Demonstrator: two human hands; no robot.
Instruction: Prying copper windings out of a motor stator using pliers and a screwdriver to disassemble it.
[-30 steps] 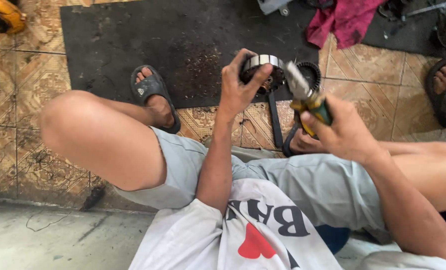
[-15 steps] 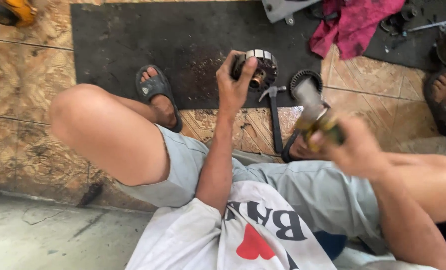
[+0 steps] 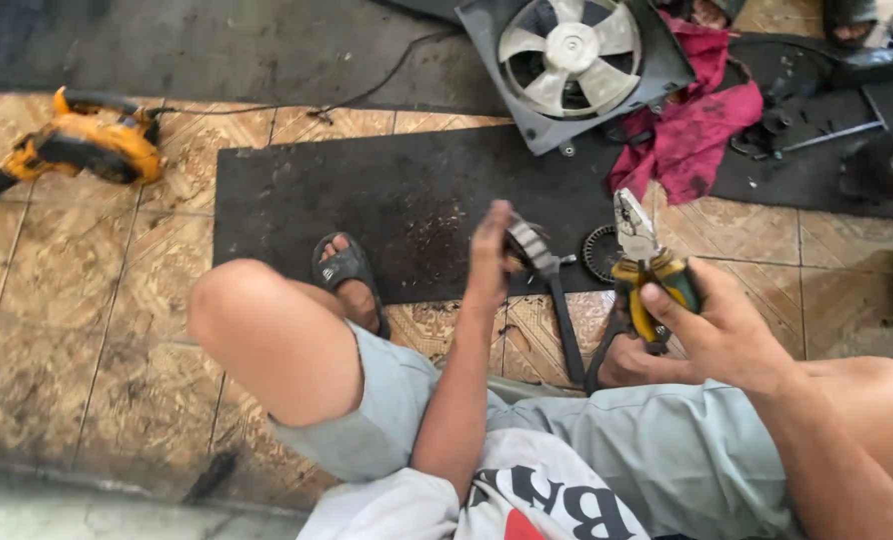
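I sit on a tiled floor with my knees up. My left hand (image 3: 491,255) is raised and holds a round ribbed metal part (image 3: 533,245) edge-on, just over the near edge of a black rubber mat (image 3: 367,200). My right hand (image 3: 719,335) grips pliers (image 3: 643,262) with yellow and dark handles, their grey jaws pointing up and away. The pliers' tips are a short way right of the metal part, not touching it.
A long dark tool (image 3: 567,330) and a small round black part (image 3: 601,252) lie on the floor between my hands. A grey fan shroud with white blades (image 3: 572,50) and a magenta rag (image 3: 702,125) lie beyond. An orange power tool (image 3: 92,145) rests far left.
The view has tilted up, showing the fan and the orange tool. My left hand has turned the metal part edge-on, and the pliers now stand more upright.
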